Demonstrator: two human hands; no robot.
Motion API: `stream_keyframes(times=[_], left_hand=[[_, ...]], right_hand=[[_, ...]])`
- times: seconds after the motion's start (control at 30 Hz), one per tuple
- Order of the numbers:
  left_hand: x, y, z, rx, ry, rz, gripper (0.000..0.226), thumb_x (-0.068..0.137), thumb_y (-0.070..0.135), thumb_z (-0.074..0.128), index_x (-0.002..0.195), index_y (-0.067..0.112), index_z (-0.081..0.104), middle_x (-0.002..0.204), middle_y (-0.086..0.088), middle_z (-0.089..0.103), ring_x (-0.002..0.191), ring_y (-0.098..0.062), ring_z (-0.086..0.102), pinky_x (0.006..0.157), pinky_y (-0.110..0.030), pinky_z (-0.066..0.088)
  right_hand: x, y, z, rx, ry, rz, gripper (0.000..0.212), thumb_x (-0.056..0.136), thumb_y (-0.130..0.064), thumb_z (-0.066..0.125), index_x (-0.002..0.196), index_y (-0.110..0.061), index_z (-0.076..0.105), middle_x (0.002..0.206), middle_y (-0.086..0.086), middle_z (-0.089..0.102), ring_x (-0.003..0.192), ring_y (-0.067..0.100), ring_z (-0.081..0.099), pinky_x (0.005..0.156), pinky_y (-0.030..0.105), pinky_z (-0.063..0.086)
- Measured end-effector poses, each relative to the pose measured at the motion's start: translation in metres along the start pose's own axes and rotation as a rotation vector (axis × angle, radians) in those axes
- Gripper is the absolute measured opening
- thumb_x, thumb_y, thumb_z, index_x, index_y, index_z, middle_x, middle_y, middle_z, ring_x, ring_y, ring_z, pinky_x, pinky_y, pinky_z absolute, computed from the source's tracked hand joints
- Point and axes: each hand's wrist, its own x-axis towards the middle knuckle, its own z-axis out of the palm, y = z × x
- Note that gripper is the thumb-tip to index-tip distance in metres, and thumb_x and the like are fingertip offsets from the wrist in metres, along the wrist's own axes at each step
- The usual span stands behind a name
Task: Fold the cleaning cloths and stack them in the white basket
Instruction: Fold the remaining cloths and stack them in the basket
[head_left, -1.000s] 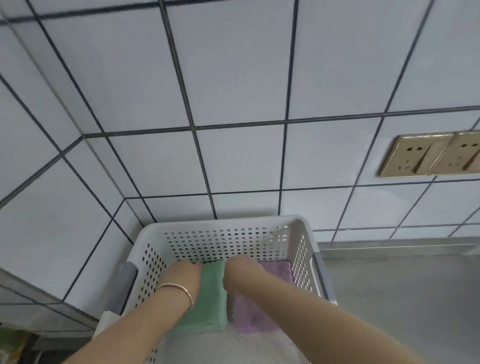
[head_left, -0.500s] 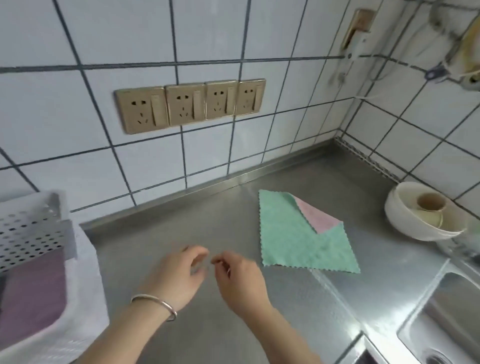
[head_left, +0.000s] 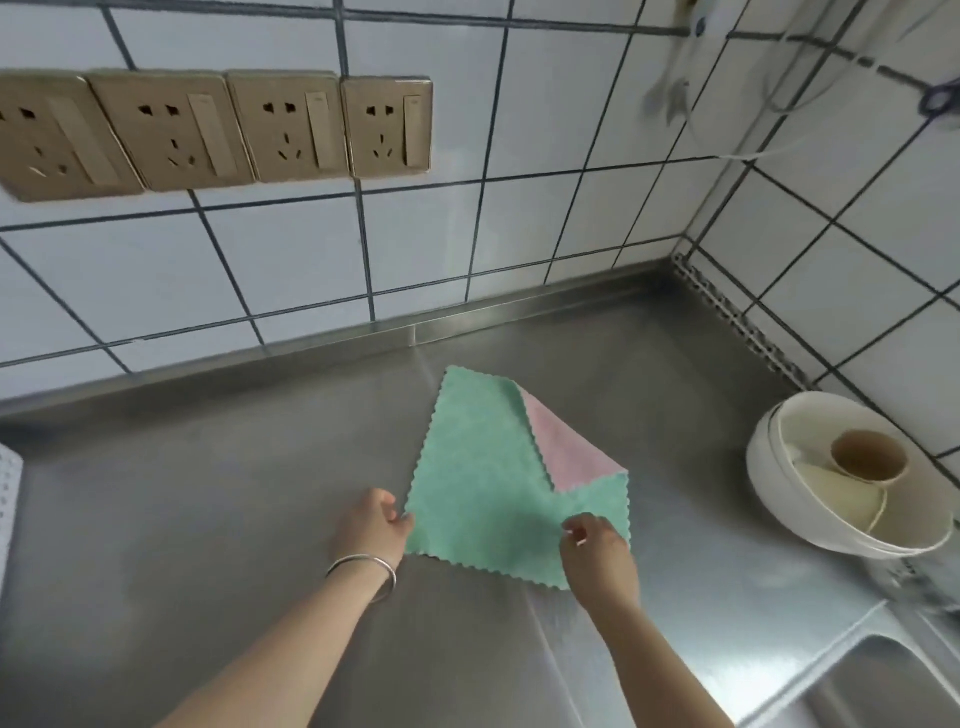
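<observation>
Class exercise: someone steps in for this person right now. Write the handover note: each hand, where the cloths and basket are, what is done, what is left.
Left hand: grip pinching the near-left corner of the green cloth.
Right hand: fingers curled on the cloth's near-right edge.
The green cloth lies unfolded on the steel counter, over a pink cloth that shows at its far-right side.
White basket: only its edge shows at far left; contents not visible.
Done: cannot tell from this view.
Left: fold the green cloth, then the pink, and stack both in the basket.

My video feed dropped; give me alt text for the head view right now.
Both hands grasp the near edge of a green scalloped-edge cleaning cloth on the steel counter: left hand at its left corner, right hand near its right. A pink cloth peeks out beneath.
</observation>
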Motion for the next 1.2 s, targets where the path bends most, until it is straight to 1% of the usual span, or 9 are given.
stream_keyframes(times=[0.2,0.37,0.57,0.63,0.7,0.8,1.0,1.1,1.2], left_hand=[[0.014,0.011,0.023,0.171,0.096,-0.024,0.028,0.085,0.018,0.056,0.112,0.017,0.053,0.106,-0.002,0.069,0.102,-0.027,0.062,0.081,-0.03,0.046],[0.017,0.004,0.029,0.307,0.072,-0.014,0.024,0.086,0.021,0.051,0.109,0.023,0.059,0.111,0.001,0.068,0.107,-0.024,0.061,0.084,-0.029,0.048],[0.008,-0.025,0.009,0.392,0.069,0.037,0.027,0.085,0.017,0.05,0.111,0.021,0.059,0.108,-0.001,0.069,0.106,-0.022,0.061,0.086,-0.027,0.046],[-0.006,-0.054,-0.005,0.365,0.064,0.023,0.026,0.085,0.016,0.049,0.11,0.02,0.057,0.103,0.001,0.069,0.103,-0.02,0.061,0.083,-0.026,0.046],[-0.026,-0.087,-0.027,0.371,0.087,-0.012,0.019,0.086,0.019,0.049,0.103,0.026,0.051,0.094,0.007,0.068,0.097,-0.017,0.063,0.073,-0.025,0.046],[-0.06,-0.132,-0.061,0.355,0.147,-0.102,0.014,0.083,0.028,0.051,0.094,0.034,0.043,0.092,0.014,0.065,0.091,-0.015,0.063,0.067,-0.023,0.043],[-0.111,-0.196,-0.112,0.282,0.153,-0.302,0.017,0.079,0.029,0.055,0.092,0.031,0.043,0.086,0.011,0.06,0.08,-0.018,0.054,0.068,-0.023,0.041],[-0.121,-0.212,-0.121,0.349,0.156,-0.337,0.018,0.079,0.027,0.053,0.093,0.029,0.04,0.088,0.008,0.058,0.08,-0.021,0.053,0.069,-0.026,0.041],[-0.116,-0.222,-0.119,0.387,0.311,-0.193,0.024,0.067,0.021,0.06,0.09,0.021,0.054,0.084,-0.003,0.057,0.081,-0.03,0.058,0.063,-0.032,0.043]], right_hand=[[0.06,-0.017,0.007,-0.176,0.076,-0.181,0.036,0.088,-0.02,0.05,0.123,-0.012,0.052,0.124,0.006,0.048,0.117,0.026,0.042,0.087,0.035,0.044],[0.084,-0.022,0.016,-0.326,0.043,-0.169,0.034,0.091,-0.018,0.043,0.122,-0.005,0.047,0.124,0.012,0.046,0.115,0.029,0.043,0.085,0.036,0.044],[0.076,-0.03,0.022,-0.311,0.067,-0.249,0.023,0.084,0.001,0.048,0.102,0.0,0.062,0.103,0.015,0.06,0.094,0.034,0.059,0.071,0.036,0.045],[0.056,-0.042,0.038,-0.28,0.061,-0.38,0.015,0.067,0.007,0.066,0.081,0.0,0.065,0.082,0.015,0.063,0.073,0.035,0.062,0.055,0.033,0.045],[0.033,-0.057,0.057,-0.268,0.011,-0.47,0.029,0.042,0.007,0.079,0.061,-0.006,0.062,0.061,0.007,0.059,0.051,0.028,0.058,0.039,0.027,0.041],[-0.005,-0.082,0.088,-0.246,-0.053,-0.567,0.034,0.034,0.001,0.082,0.057,-0.011,0.06,0.056,0.002,0.056,0.044,0.021,0.055,0.035,0.026,0.039],[-0.069,-0.129,0.136,-0.249,-0.2,-0.755,0.034,0.034,-0.008,0.084,0.06,-0.017,0.063,0.06,-0.005,0.061,0.05,0.014,0.06,0.043,0.022,0.045],[-0.084,-0.147,0.142,-0.213,-0.23,-0.771,0.016,0.067,-0.01,0.071,0.083,-0.012,0.067,0.085,0.001,0.067,0.077,0.022,0.067,0.062,0.026,0.05],[-0.081,-0.164,0.137,-0.218,-0.361,-0.689,0.024,0.092,-0.02,0.048,0.11,-0.014,0.063,0.115,0.003,0.062,0.104,0.025,0.059,0.081,0.029,0.045]])
